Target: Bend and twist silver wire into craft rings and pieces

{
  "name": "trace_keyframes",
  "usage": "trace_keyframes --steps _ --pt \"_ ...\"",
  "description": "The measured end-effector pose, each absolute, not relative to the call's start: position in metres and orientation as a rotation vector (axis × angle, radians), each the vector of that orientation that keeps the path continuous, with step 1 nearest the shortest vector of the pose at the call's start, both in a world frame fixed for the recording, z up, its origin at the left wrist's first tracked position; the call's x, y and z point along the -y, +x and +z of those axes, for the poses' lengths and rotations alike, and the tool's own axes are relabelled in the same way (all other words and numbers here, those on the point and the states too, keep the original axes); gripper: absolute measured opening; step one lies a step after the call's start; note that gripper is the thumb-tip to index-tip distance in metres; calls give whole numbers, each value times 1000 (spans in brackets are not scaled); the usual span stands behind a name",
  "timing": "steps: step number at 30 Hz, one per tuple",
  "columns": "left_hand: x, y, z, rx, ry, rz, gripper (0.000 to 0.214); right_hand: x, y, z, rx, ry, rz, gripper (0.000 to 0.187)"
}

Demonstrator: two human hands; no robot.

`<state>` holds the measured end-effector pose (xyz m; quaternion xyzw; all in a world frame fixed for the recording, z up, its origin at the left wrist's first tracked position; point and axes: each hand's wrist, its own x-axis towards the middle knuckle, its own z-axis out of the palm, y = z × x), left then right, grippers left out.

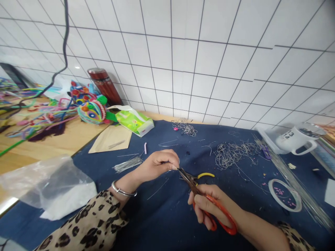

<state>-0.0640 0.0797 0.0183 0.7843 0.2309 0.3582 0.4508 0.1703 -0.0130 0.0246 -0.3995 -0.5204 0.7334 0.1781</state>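
Observation:
My left hand [159,164] is closed in a pinch on a thin piece of wire over the dark blue cloth [162,223]. My right hand [209,205] grips orange-handled scissors [209,205], whose blades [187,177] point up to the left and meet my left fingertips. Yellow-handled pliers [205,175] lie just behind the blades. A bundle of straight wires [127,164] lies left of my left hand. A tangle of cut wire [231,153] lies to the right.
A white mug [297,139] stands at the right, with a tape roll [285,195] and long wires [295,181] nearby. A plastic bag [49,184], a brown envelope [111,138], a green packet [134,121], colourful craft pieces [91,111] and a flask [104,85] sit on the left.

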Motion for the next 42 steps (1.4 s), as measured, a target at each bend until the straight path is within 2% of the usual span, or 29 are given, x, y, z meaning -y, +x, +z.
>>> trace_keyframes --steps 11,17,23,27,32,35,40,42 --pt "-80 -68 29 -484 2005 719 16 11 171 32 1583 -1217 2102 42" --pt "-78 -67 30 -505 2025 692 19 13 168 29 1756 -1349 1843 38" --pt "-77 -67 31 -492 2014 652 19 13 172 28 1618 -1214 2121 43" --pt "-77 -66 31 -509 2013 631 20 13 172 26 1761 -1342 1864 41" --pt "-77 -66 29 -510 2008 640 18 13 172 26 1708 -1243 2042 45" --pt "-77 -66 28 -519 2012 643 17 12 171 24 1826 -1323 1763 40" --pt "-76 -66 27 -535 1997 638 18 12 172 23 1760 -1242 2013 44" --pt "-76 -66 27 -537 1997 639 18 12 172 23 1843 -1278 1823 40"
